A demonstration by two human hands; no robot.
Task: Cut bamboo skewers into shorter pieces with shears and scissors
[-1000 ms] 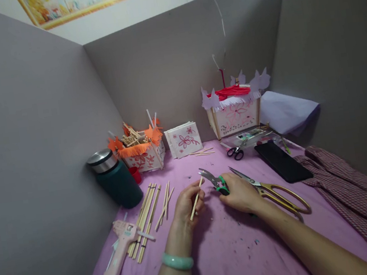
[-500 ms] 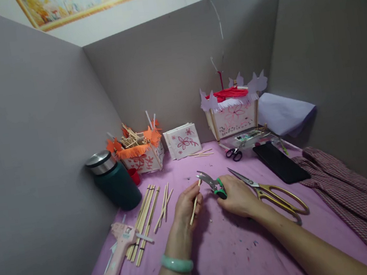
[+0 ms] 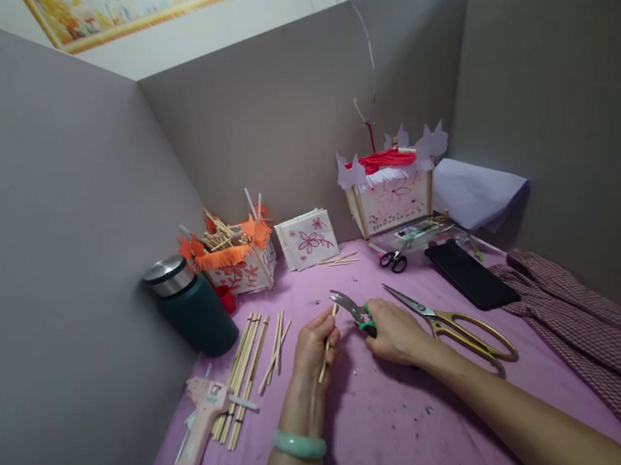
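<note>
My left hand (image 3: 316, 349) pinches a thin wooden stick (image 3: 324, 360) that slants up to the right. My right hand (image 3: 394, 331) grips green-handled cutters (image 3: 355, 311), whose metal jaws sit at the stick's upper tip. Both hands hover low over the purple table cover (image 3: 395, 421). A pale green bangle (image 3: 299, 444) circles my left wrist.
Loose sticks (image 3: 251, 364) and a pink glue gun (image 3: 202, 425) lie left. Gold scissors (image 3: 456, 324), a black phone (image 3: 468, 264) and small black scissors (image 3: 392, 259) lie right. A green flask (image 3: 190, 305), two paper lanterns (image 3: 391, 190) (image 3: 236, 254) and grey partitions ring the desk.
The cutter jaws have closed in on the stick's upper tip. The stick's visible upper end looks shorter than before. Both hands stayed roughly in place.
</note>
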